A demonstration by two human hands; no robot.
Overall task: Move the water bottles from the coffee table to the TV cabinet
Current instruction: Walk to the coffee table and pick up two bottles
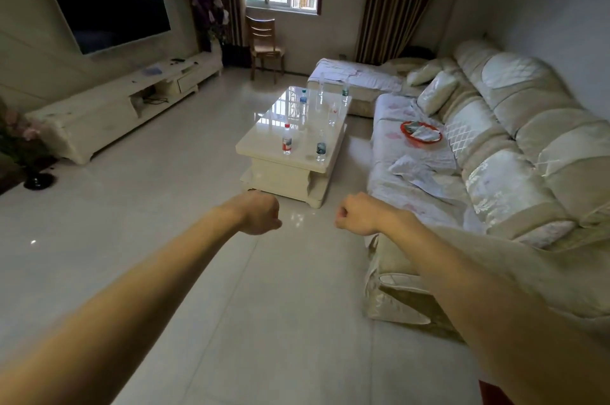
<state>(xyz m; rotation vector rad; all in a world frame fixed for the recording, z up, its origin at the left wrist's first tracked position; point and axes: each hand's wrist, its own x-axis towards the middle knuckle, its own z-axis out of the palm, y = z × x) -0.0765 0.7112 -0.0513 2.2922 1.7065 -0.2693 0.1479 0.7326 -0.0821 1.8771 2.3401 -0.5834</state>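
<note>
**Bottles on the coffee table, both hands empty**

At far left the long white TV cabinet (109,107) runs along the wall under the dark television (102,1). The left hand (260,214) reaches forward over the tiled floor, its fingers (275,223) clenched into a fist around nothing. Beyond it stands the glossy white coffee table (290,170); on its surface stand several water bottles upright, a red-labelled bottle (287,140) near the front edge and a dark-labelled bottle (321,147) just beside it, others farther back. The right hand (355,213) is likewise curled shut and empty. A pale sofa (495,147) fills the right side.
</note>
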